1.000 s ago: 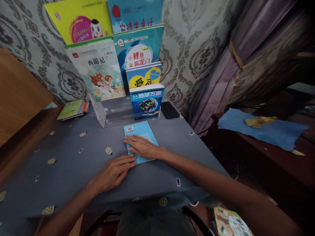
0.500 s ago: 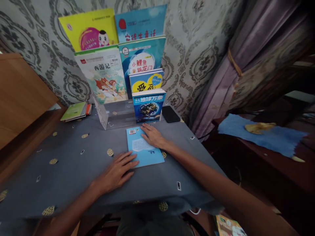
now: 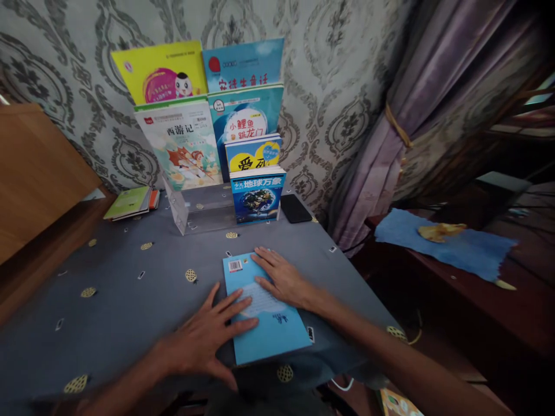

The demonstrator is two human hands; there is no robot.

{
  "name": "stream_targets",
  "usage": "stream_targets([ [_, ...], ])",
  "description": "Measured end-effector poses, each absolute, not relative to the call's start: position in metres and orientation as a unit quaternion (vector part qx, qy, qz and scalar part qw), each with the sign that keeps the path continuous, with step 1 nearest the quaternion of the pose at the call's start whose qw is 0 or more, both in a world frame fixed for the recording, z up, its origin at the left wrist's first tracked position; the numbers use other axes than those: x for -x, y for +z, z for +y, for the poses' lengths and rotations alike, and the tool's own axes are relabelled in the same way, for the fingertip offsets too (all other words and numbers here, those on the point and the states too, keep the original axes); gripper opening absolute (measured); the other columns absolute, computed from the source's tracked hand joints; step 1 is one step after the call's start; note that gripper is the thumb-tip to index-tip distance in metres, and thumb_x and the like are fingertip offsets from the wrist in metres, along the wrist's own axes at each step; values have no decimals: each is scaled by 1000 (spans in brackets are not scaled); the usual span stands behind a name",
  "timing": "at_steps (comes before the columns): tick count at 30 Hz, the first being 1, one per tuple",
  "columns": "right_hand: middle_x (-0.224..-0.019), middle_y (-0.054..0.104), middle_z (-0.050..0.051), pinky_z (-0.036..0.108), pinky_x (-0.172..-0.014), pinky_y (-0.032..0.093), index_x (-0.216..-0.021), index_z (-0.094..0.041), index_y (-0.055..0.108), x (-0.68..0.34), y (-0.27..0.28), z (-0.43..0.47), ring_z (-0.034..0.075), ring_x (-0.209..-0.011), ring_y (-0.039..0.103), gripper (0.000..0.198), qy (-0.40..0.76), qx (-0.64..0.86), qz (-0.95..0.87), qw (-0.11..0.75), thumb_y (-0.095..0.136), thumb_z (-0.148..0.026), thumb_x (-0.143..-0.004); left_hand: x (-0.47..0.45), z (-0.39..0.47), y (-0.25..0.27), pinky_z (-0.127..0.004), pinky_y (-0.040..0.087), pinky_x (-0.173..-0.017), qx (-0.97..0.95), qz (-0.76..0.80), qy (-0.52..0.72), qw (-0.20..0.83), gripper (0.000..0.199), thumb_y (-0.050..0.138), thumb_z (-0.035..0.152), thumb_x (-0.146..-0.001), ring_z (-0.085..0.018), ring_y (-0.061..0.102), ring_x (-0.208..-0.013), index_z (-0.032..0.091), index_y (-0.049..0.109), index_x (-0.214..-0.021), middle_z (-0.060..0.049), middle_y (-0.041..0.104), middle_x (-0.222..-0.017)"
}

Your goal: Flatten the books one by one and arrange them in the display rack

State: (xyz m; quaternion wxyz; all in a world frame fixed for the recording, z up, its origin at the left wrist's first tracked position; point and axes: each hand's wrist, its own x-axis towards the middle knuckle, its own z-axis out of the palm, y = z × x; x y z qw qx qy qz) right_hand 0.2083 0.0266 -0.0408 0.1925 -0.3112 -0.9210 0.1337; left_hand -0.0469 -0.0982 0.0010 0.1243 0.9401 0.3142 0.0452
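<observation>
A light blue book (image 3: 266,341) lies flat near the table's front edge, its back cover with a barcode facing up. My right hand (image 3: 281,278) rests on its upper right part, fingers stretched out. Over its left edge my left hand (image 3: 210,329) is spread, thumb apart and fingertips on the cover. Beyond the book stands a clear acrylic book rack (image 3: 178,214). It holds several upright books, among them a white-covered book (image 3: 184,147) at the left and a blue book with a globe (image 3: 259,199) at the front right.
A black phone (image 3: 295,208) lies right of the rack. Several stacked books (image 3: 130,203) lie at the back left beside a wooden panel (image 3: 39,173). To the right, a purple curtain (image 3: 368,173) hangs near a side table with a blue cloth (image 3: 442,245).
The light blue book has slid towards me, away from the rack, with my right hand on it. My left hand has spread its fingers further over the cover. The view has tilted slightly.
</observation>
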Motion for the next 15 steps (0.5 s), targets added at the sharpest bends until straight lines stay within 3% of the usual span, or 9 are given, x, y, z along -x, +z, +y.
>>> stream_targets([
  [3, -157, 41, 20, 57, -119, 34, -151, -13, 43, -218, -42, 4, 31, -149, 34, 57, 135, 312, -919, 200, 44, -43, -102, 39, -119, -6, -72, 12, -118, -948, 301, 46, 93, 105, 73, 65, -76, -41, 23, -151, 29, 20, -159, -15, 27, -164],
  [8, -159, 39, 16, 57, -120, 34, -153, -17, 41, -229, -45, -26, 31, -149, 33, 58, 142, 327, -909, 216, 48, -41, -101, 29, -139, -19, -60, 27, -121, -952, 301, 58, 18, 73, 62, 19, -91, -33, 32, -149, 23, 30, -156, -12, 42, -157],
  [15, -156, 46, 12, 57, -120, 32, -140, -21, 59, -246, -24, -23, 31, -147, 38, 55, 283, 328, -878, 205, 42, -55, -101, 30, -125, -6, -43, 37, -119, -939, 275, 207, -15, 45, 46, 14, -100, -24, 53, -137, 19, 47, -144, -8, 67, -135],
])
